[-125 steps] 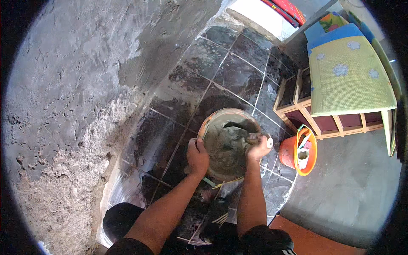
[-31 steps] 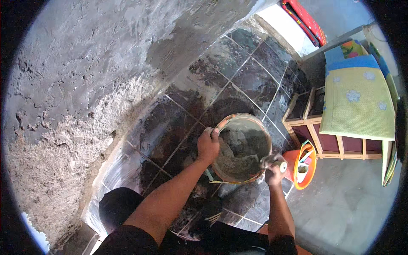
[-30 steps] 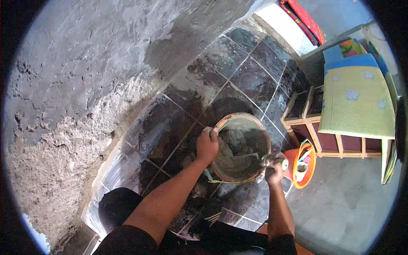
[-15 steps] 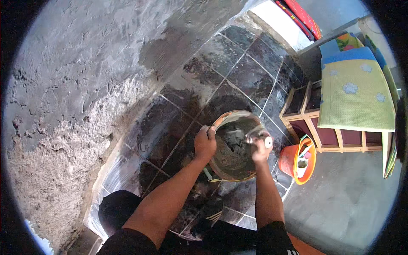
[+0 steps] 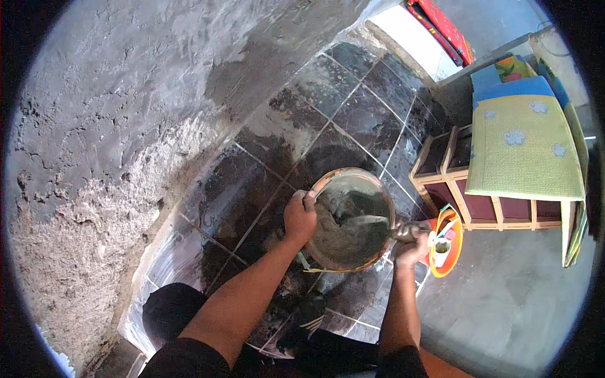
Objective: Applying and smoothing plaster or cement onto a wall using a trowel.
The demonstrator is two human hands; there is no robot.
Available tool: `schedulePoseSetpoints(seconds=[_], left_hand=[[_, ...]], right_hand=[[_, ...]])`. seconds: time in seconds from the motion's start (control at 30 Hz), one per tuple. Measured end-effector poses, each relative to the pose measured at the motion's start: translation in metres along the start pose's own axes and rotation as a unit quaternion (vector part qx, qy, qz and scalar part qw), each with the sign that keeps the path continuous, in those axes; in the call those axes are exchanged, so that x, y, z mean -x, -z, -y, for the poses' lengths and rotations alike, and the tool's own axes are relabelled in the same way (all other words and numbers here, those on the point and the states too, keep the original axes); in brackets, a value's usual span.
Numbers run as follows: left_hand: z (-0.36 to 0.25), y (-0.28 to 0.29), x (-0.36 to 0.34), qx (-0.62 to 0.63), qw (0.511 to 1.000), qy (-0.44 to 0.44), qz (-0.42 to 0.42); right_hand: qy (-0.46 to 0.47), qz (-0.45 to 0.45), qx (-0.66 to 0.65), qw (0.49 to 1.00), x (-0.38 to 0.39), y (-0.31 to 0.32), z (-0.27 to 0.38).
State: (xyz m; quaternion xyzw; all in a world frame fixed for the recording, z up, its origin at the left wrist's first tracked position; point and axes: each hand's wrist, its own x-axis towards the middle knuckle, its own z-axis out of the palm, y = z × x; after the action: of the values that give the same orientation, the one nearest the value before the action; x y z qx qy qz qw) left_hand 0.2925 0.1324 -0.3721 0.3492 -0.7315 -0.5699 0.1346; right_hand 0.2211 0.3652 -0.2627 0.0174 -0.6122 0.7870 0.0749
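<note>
A round bucket (image 5: pixel 378 257) of wet grey mortar (image 5: pixel 337 242) stands tilted on the tiled floor in front of me. My left hand (image 5: pixel 300 217) is closed over its left rim, thumb on top. At the right rim my right hand (image 5: pixel 411 243) is wrapped round the handle of a trowel, which has a pale round end. The trowel's blade (image 5: pixel 367 220) reaches over the rim into the bucket and lies at the mortar's surface. Mortar smears cover the bucket's inner wall.
Just right of my right hand stands an orange bucket (image 5: pixel 455 268) with small items inside. Behind it is a wooden rack (image 5: pixel 479 225) draped with a yellow-green mat (image 5: pixel 526 151). A rough, partly plastered wall (image 5: pixel 126 126) runs along the left. Dark, mortar-stained tiles (image 5: pixel 365 116) surround the mortar bucket.
My right hand has moved right and slightly down, from above the mortar to the bucket's right rim, drawing the trowel along. My left hand keeps its hold on the rim.
</note>
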Motion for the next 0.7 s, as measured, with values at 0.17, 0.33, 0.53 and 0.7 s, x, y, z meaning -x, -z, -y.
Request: schedulePoseSetpoints(seconds=[0.17,0.33,0.53,0.7], left_hand=[[-0.006,-0.008,0.0,0.005,1.0,-0.029,-0.007],[-0.015,0.004,0.003,-0.002,1.0,-0.001,0.019],[-0.011,-0.001,0.004,0.033,0.999,-0.004,0.029],[-0.008,-0.001,0.002,0.026,0.999,-0.018,0.003]], right_hand=[[0.137,-0.096,-0.034,0.985,-0.002,0.0,-0.028],[0.096,-0.217,0.046,0.97,0.01,-0.031,-0.074],[0.046,-0.304,0.0,0.952,0.024,-0.055,-0.096],[0.032,-0.276,-0.033,0.96,0.042,-0.068,-0.104]])
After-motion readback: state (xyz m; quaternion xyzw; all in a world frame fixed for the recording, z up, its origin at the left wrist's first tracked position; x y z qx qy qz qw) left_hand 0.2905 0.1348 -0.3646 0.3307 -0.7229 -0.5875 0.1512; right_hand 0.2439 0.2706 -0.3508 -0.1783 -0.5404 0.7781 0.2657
